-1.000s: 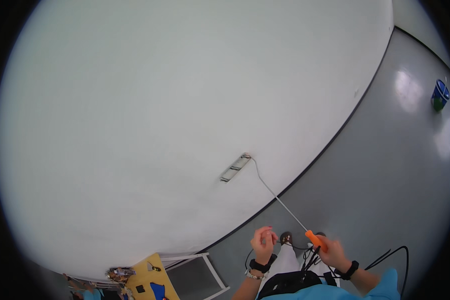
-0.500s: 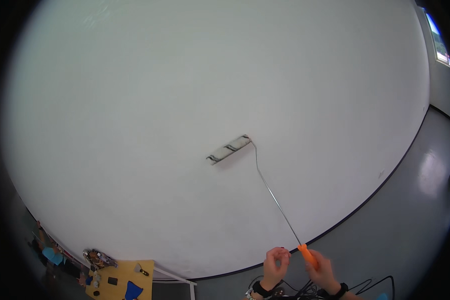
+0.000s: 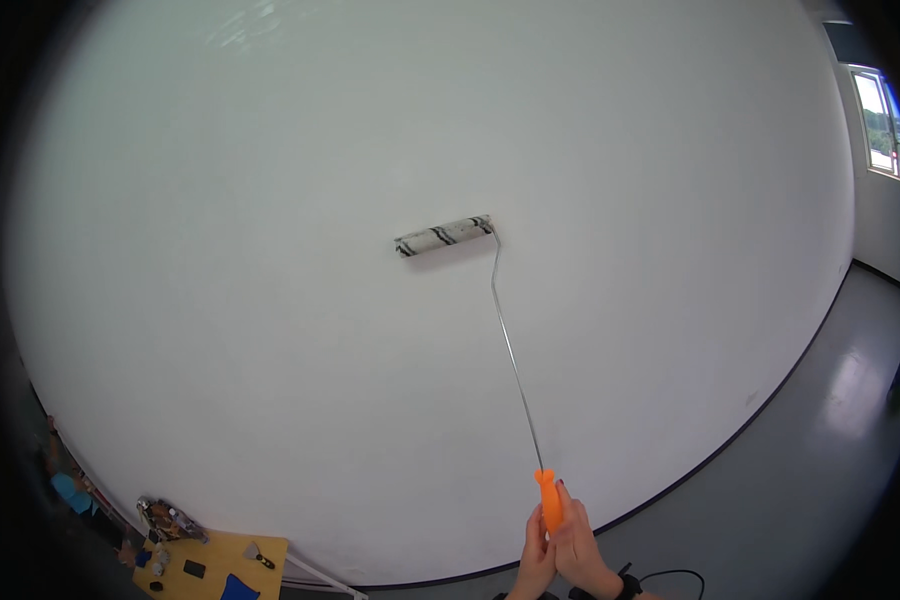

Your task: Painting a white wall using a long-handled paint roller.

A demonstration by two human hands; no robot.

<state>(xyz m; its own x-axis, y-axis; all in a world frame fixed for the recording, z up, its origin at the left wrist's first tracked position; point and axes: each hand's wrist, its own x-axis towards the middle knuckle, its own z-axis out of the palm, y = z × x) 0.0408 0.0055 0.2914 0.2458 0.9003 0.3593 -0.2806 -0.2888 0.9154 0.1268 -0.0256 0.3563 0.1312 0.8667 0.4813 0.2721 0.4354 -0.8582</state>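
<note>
The striped paint roller point(image 3: 445, 236) is held up at the white wall point(image 3: 270, 350), its wire stem point(image 3: 515, 370) running down to an orange handle point(image 3: 549, 498). The handle is gripped by the right hand point(image 3: 581, 555); the left hand point(image 3: 535, 565) is set close against it, but whether it too is clamped cannot be told. At lower left, a scraper point(image 3: 264, 562) is laid on a yellow table point(image 3: 220, 550).
</note>
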